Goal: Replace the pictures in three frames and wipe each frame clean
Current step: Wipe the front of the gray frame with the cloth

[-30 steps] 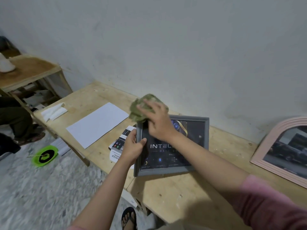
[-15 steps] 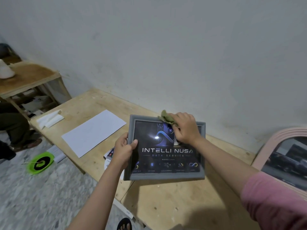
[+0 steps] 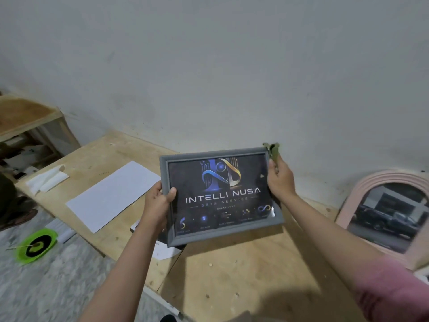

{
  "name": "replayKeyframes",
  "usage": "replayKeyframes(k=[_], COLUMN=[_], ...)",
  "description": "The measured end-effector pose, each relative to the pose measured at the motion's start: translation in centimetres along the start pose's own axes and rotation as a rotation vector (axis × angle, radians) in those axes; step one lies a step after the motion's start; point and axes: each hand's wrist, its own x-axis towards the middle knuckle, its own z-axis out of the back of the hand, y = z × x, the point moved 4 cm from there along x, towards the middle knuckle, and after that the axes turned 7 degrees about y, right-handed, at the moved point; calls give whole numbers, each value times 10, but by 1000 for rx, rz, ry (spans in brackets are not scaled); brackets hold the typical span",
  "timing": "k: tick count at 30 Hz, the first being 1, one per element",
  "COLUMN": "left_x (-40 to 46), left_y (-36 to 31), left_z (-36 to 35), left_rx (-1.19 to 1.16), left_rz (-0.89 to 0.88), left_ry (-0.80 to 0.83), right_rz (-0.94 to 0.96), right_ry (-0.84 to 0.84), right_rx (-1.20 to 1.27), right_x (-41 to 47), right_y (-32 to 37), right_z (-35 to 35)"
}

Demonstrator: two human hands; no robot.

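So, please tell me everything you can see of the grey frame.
The grey frame is rectangular, with a plain matte border that looks like plastic or painted wood. It holds a dark glossy picture reading "INTELLI NUSA DATA SERVICE". It is lifted above the table, tilted toward the camera. The left hand grips its left edge; the right hand holds its right edge along with a green cloth.

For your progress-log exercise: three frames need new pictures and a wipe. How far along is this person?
Looks done: the grey frame already holds an Intelli Nusa poster. In hand: the left hand grips its left edge and the right hand its right edge, with the green cloth tucked in the fingers, so wiping looks underway or ending. Left: the pink arched frame rests on the wooden table, untouched; no third frame is in view.
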Motion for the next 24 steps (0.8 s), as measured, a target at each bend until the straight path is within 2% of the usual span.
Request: replayKeyframes(k=[2, 6, 11, 13, 15, 18, 20, 24], left_x=[1, -1, -4, -5, -6, -9, -14, -25], left_y=[0, 0, 0, 2, 3, 2, 2, 1], left_z=[-3, 1, 2, 5, 7, 4, -3, -22], left_rx=[-41, -151, -259, -298, -328, -316, -292, -297], left_rz=[-7, -10, -3, 18, 32, 11, -10, -41], left_ry=[-50, -164, -255, -284, -282, -260, -216, -188], right_rz=[61, 84, -59, -97, -108, 75, 171, 56], right_ry=[100, 172, 177, 96, -82, -244, -204, 128], right_rx=[-95, -222, -304, -287, -136, 12, -36, -141], right_x=[-9, -34, -62, -69, -70, -61, -48, -42], right_y=[-5, -26, -51, -51, -39, -2, 18, 31], right_z=[-12, -18, -14, -4, 10, 19, 12, -34])
